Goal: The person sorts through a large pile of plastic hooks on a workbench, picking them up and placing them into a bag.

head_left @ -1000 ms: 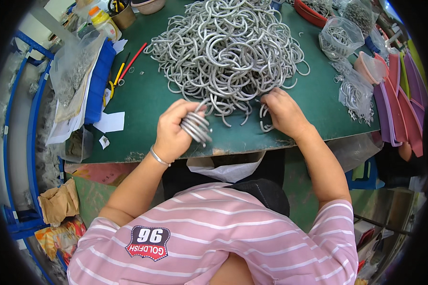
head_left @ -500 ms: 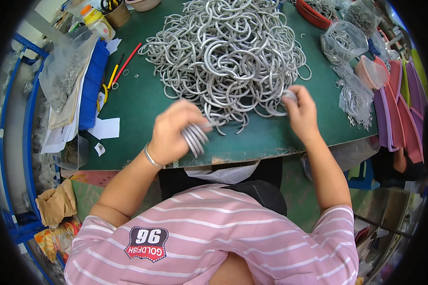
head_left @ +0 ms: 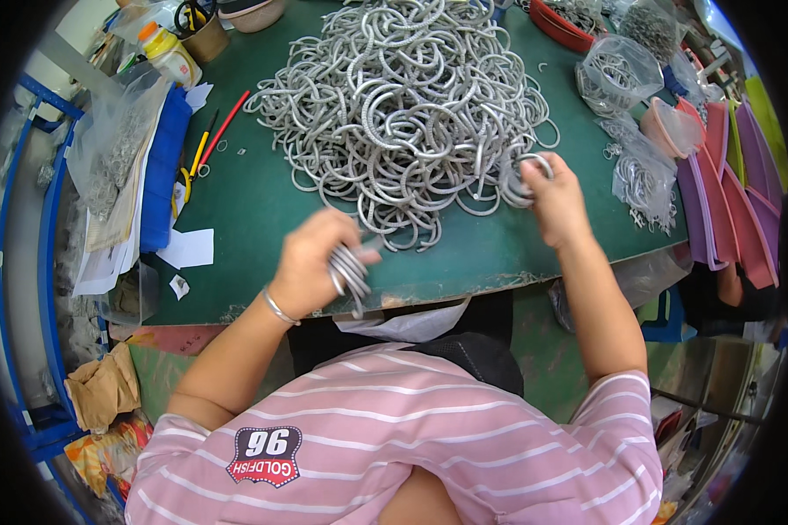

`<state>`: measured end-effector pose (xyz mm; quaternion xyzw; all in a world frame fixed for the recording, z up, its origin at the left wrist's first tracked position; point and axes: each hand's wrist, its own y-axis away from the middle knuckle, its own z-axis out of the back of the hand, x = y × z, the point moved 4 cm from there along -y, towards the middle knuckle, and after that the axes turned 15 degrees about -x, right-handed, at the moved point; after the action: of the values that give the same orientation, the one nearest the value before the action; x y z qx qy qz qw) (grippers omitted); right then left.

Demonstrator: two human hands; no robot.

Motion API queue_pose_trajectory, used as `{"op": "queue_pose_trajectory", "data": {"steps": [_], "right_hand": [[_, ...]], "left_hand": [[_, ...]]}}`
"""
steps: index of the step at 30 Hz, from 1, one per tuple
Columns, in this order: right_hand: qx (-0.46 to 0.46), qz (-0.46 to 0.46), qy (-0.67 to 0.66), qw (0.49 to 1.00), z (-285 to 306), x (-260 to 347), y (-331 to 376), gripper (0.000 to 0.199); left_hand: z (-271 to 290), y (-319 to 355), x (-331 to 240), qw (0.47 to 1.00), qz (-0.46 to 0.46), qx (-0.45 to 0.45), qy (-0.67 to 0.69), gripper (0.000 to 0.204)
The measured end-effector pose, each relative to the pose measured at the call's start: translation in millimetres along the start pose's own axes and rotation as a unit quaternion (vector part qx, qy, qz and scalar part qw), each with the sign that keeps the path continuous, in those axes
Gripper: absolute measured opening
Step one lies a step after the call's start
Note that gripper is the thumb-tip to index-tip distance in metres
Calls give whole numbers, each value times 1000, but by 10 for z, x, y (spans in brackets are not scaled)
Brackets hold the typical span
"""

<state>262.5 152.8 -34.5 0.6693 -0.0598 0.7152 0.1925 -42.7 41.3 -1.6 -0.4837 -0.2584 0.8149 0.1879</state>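
Observation:
A large heap of silver-grey ribbed metal rings point(head_left: 403, 114) lies on the green tabletop before me. My left hand point(head_left: 315, 262) is closed around several of these rings point(head_left: 348, 273), held as a bunch just off the heap's near left edge; its fingers are slightly blurred. At the heap's right edge, my right hand point(head_left: 553, 197) pinches a ring point(head_left: 538, 164) between thumb and fingers. Other rings point(head_left: 513, 185) hang or lie right beside those fingertips; whether they are also gripped I cannot tell.
Yellow-handled pliers point(head_left: 193, 166) and a red stick-like tool point(head_left: 224, 129) lie left of the heap, beside a blue bin point(head_left: 168, 175). A red tray point(head_left: 567, 24), bags of metal parts point(head_left: 643, 179) and a pink tub point(head_left: 671, 127) stand right. The green table's front edge point(head_left: 464, 293) runs before me.
My left hand with its rings has moved slightly down, away from the heap. My right hand stays at the heap's right edge, its ring turned. The whole view has shifted a little.

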Motion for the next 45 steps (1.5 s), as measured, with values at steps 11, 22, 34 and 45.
{"op": "queue_pose_trajectory", "data": {"steps": [11, 22, 34, 45], "right_hand": [[-19, -76, -169, 982, 296, -261, -163, 25], [48, 406, 158, 899, 101, -199, 587, 51], [-6, 122, -53, 991, 220, -208, -33, 20], [-72, 103, 126, 984, 142, -52, -477, 8]], "left_hand": [[87, 82, 118, 992, 42, 5, -122, 19], [145, 371, -138, 811, 383, -142, 418, 15], [-994, 1497, 351, 575, 716, -109, 381, 29], [-821, 1397, 77, 883, 334, 329, -5, 40]]}}
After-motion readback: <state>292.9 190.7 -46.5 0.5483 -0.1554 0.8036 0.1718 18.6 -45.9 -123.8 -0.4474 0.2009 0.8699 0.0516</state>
